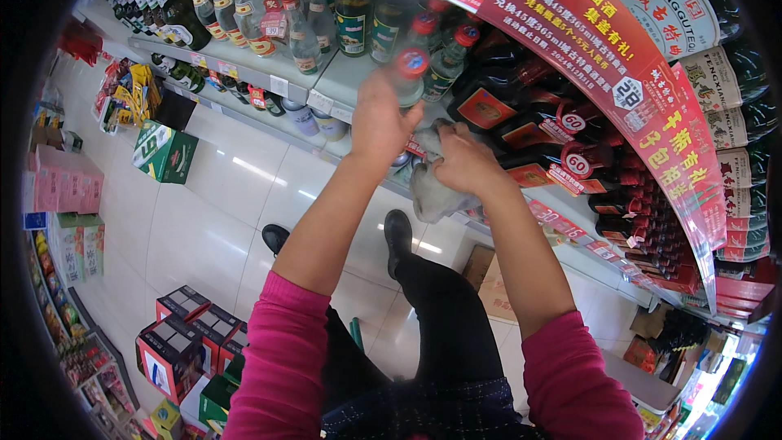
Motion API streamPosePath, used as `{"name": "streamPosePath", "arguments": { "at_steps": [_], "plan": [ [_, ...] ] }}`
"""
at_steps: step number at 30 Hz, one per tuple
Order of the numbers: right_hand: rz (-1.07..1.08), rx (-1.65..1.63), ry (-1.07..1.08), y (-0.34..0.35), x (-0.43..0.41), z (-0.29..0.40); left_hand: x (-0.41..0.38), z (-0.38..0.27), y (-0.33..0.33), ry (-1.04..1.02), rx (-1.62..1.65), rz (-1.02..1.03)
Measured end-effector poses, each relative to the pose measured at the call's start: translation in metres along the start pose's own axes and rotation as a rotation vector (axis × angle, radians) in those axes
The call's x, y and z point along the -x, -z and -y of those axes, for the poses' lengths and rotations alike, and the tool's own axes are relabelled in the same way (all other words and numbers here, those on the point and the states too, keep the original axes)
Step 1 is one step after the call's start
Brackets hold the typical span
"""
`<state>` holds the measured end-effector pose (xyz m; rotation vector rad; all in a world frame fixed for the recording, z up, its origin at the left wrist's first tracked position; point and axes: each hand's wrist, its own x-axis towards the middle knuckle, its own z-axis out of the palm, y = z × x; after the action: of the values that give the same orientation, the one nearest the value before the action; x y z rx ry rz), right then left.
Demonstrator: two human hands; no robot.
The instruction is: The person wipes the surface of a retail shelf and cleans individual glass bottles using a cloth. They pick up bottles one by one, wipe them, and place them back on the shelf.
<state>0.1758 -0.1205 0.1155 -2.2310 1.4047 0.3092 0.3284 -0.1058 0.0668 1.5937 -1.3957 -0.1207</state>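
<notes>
A clear glass bottle with a red cap (410,66) stands at the front of the shelf row, blurred by motion. My left hand (382,119) is wrapped around its side, the thumb toward the right. In my right hand (463,156) is a bunched grey cloth (437,192), its loose end hanging over the shelf's front edge. Close to the right hand are dark bottles with red and gold labels (486,107). Behind the held bottle, similar red-capped bottles with green labels (449,64) stand in rows. The base of the held bottle is hidden by my hand.
Clear bottles (302,36) line the shelf (360,70) to the left. A red promotional banner (568,18) with writing curves above the shelf at right. On the tiled floor stand a green carton (165,153) and stacked black-and-red boxes (174,348). A cardboard box (498,293) sits beneath the shelf.
</notes>
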Motion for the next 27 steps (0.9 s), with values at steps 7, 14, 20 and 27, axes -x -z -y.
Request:
{"name": "streamPosePath", "arguments": {
  "at_steps": [7,14,20,27],
  "plan": [
    [-0.127,0.205,-0.106,-0.03,-0.044,0.012,-0.003,0.021,0.012,0.014,0.008,-0.023],
    [0.227,0.122,-0.131,-0.024,-0.073,0.011,-0.005,0.037,0.016,0.04,0.0,0.003],
    [-0.006,0.27,0.089,-0.028,-0.061,0.01,-0.008,0.046,0.012,0.012,0.01,-0.041],
    [-0.016,0.161,0.332,-0.033,-0.072,-0.005,-0.01,0.051,0.008,0.072,0.023,0.0]
  ]
}}
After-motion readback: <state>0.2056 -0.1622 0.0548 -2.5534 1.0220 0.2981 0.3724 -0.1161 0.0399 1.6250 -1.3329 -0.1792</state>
